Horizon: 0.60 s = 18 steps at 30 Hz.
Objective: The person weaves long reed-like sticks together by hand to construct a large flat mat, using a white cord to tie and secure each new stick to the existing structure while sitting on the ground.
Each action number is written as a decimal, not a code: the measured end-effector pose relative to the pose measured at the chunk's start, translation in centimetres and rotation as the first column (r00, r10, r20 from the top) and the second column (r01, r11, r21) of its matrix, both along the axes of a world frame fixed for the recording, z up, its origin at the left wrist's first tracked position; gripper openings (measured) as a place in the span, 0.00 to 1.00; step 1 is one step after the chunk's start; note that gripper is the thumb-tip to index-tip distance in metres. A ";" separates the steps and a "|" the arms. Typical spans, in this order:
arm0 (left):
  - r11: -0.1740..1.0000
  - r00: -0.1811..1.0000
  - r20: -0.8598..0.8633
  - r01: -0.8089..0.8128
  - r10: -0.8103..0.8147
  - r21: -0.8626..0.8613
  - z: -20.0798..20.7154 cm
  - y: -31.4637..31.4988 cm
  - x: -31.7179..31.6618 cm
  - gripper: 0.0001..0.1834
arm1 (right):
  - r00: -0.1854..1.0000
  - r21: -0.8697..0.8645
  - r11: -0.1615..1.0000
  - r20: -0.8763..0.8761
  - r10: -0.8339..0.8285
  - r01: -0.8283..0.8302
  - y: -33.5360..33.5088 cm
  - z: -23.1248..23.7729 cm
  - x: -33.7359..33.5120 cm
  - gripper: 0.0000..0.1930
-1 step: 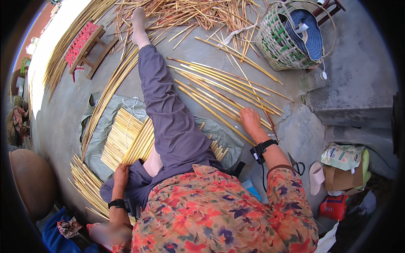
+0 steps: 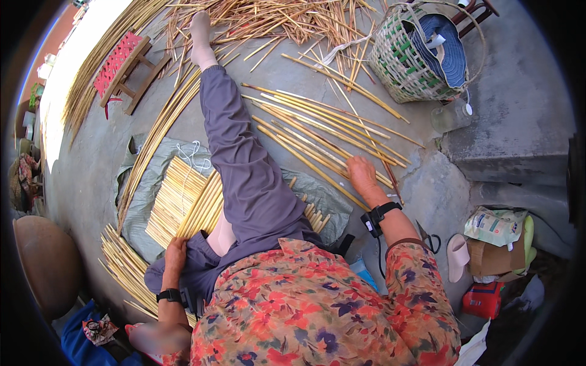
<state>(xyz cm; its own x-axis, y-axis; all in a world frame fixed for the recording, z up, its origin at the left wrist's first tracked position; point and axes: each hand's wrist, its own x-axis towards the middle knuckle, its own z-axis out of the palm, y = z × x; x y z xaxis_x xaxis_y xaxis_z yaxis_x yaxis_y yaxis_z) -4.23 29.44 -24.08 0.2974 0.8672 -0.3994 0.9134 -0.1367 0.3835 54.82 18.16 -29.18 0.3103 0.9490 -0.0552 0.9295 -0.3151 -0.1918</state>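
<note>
My right hand [image 2: 362, 173] is closed over the near ends of several long, pale yellow plant stalks [image 2: 323, 125] fanned out on the floor. Beside my bent knee, my left hand [image 2: 175, 254] has its fingers curled at the lower edge of a mat of stalks [image 2: 177, 198] laid side by side; what it grips is hidden. A white string crosses this mat, which lies on a grey-green plastic sheet [image 2: 137, 204] and passes under my outstretched leg [image 2: 238, 140]. Cut stalk ends [image 2: 317, 218] show on the leg's other side.
A pile of loose stalks [image 2: 274, 15] lies beyond my foot, and another bundle [image 2: 128, 265] at left. A red-webbed wooden stool [image 2: 125, 61], a woven basket [image 2: 397, 67], a clear jar [image 2: 448, 119], scissors [image 2: 432, 243], a pink slipper [image 2: 458, 257] and a cardboard box [image 2: 497, 256] stand around.
</note>
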 end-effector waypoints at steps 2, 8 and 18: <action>1.000 1.000 0.006 0.010 -0.010 0.027 0.0 -0.1 0.0 0.08 | 1.000 -0.007 1.000 0.005 -0.015 0.015 0.0 0.4 -0.1 0.04; 0.999 0.999 0.045 -0.010 0.009 0.041 -0.1 -0.2 -0.1 0.08 | 0.956 0.044 0.983 -0.245 -0.164 0.180 -0.3 1.9 0.3 0.06; 0.997 0.991 0.132 -0.017 0.006 0.078 -0.8 -0.1 -1.0 0.07 | 0.767 0.151 0.925 -0.614 -0.188 0.348 0.9 2.7 1.5 0.09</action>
<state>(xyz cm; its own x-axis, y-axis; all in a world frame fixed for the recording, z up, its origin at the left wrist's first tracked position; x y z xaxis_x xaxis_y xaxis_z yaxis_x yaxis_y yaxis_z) -5.21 29.36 -24.85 0.3326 0.8981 -0.2876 0.8573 -0.1610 0.4890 56.32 19.07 -26.49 0.5381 0.8381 -0.0899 0.4998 -0.4031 -0.7666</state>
